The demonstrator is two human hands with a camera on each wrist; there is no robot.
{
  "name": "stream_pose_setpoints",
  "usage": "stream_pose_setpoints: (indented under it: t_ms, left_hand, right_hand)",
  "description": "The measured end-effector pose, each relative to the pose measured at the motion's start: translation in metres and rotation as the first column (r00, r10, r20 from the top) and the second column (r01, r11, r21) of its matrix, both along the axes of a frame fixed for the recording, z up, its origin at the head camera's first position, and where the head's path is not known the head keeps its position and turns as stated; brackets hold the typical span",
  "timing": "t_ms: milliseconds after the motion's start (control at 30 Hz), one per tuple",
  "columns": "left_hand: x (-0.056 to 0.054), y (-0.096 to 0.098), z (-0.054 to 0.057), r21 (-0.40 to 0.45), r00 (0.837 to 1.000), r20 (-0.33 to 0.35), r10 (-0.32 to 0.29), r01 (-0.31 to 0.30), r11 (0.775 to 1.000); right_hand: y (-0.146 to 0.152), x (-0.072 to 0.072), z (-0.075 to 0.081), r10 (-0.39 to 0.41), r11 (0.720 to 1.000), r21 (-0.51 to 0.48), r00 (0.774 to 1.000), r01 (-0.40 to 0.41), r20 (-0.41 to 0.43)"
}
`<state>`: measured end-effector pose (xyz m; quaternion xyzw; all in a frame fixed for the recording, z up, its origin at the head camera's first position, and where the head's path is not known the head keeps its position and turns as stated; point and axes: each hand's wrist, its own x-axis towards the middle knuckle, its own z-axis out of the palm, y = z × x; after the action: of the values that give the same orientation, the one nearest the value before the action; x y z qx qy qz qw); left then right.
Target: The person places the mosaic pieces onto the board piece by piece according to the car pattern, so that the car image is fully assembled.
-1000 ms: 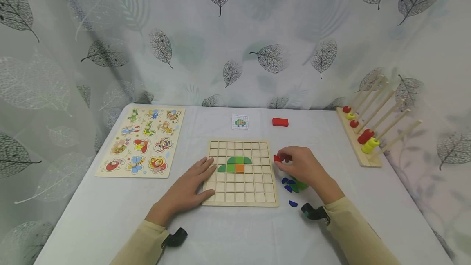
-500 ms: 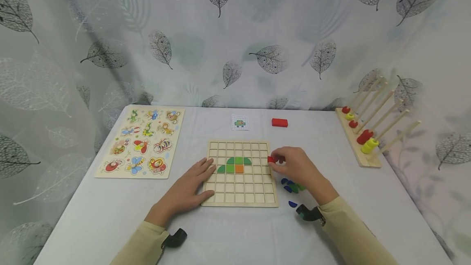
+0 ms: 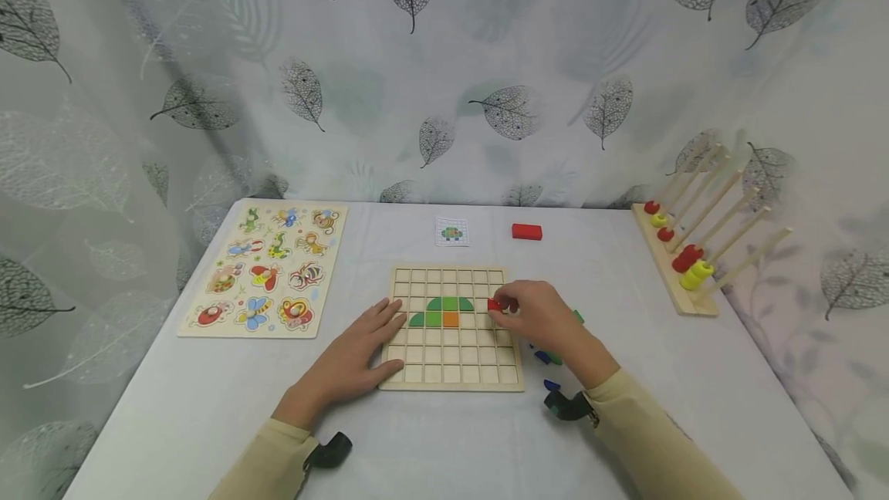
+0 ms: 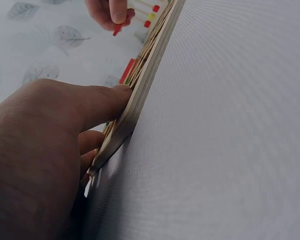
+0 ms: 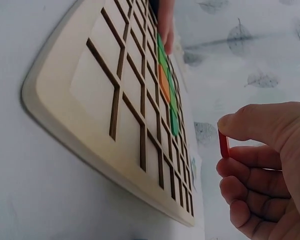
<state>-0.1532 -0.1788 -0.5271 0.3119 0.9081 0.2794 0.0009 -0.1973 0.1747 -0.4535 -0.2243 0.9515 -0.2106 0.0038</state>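
Note:
My right hand point(image 3: 533, 316) pinches a small flat red tile point(image 5: 223, 144) between thumb and forefinger, held over the right columns of a wooden grid board point(image 3: 444, 390). My left hand point(image 3: 350, 353) lies along the board's left edge, fingers extended; in the left wrist view its thumb point(image 4: 107, 102) rests against the wooden rim. Several green tiles point(image 3: 450, 304) and one orange tile point(image 3: 451, 319) sit in cells of the board. Partly hidden behind my right hand and wrist, loose blue tiles point(image 3: 542, 357) and green ones lie on the cloth.
A small card point(image 3: 452, 232) with a coloured grid picture lies behind the board, beside a row of red tiles point(image 3: 526, 231). An insect puzzle board point(image 3: 260, 268) is at left. At right stands a peg rack point(image 3: 677, 276) with red and yellow rings.
My right hand has moved left with the red tile, from beside the board to over its right columns. My left hand has stayed in place.

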Motion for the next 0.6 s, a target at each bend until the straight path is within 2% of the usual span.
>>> stream_pose_setpoints:
  t_ms: [200, 400, 600]
  left_hand:
    - [0.0, 0.0, -0.002, 0.013, 1.0, -0.023, -0.003, 0.003, 1.0]
    - [0.0, -0.001, -0.004, 0.024, 0.999, -0.043, -0.005, 0.006, 1.0]
    - [0.0, 0.0, -0.002, 0.023, 1.0, -0.028, -0.005, 0.005, 1.0]
  right_hand:
    - [-0.012, 0.001, 0.0, -0.002, 1.0, -0.013, 1.0, 0.002, 0.017]
    - [-0.019, 0.0, -0.003, 0.005, 1.0, -0.02, 1.0, -0.005, 0.0]
    - [-0.025, -0.001, -0.005, -0.02, 1.0, -0.018, 1.0, 0.021, 0.01]
